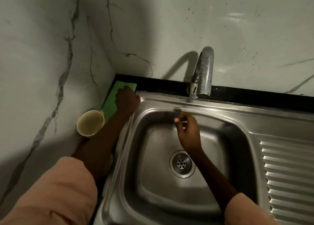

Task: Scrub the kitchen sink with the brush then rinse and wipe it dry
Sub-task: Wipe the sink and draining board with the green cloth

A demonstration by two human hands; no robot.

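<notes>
The stainless steel sink (251,116) fills the lower right, with its drain (181,163) in the middle of the basin. A metal tap (204,71) stands at the back rim, and no water runs from it. A green cloth (110,104) lies flat in the back left corner beside the sink. My left hand (127,100) is on the cloth's right side, with its fingers curled down onto it. My right hand (186,128) hovers over the back of the basin, its fingers loosely bent and holding nothing. No brush is in view.
A pale cup (90,124) stands left of my left forearm, against the marble wall (42,63). A ribbed drainboard (288,173) adjoins the basin on the right. Under my left forearm lies a partly hidden pale object (110,162).
</notes>
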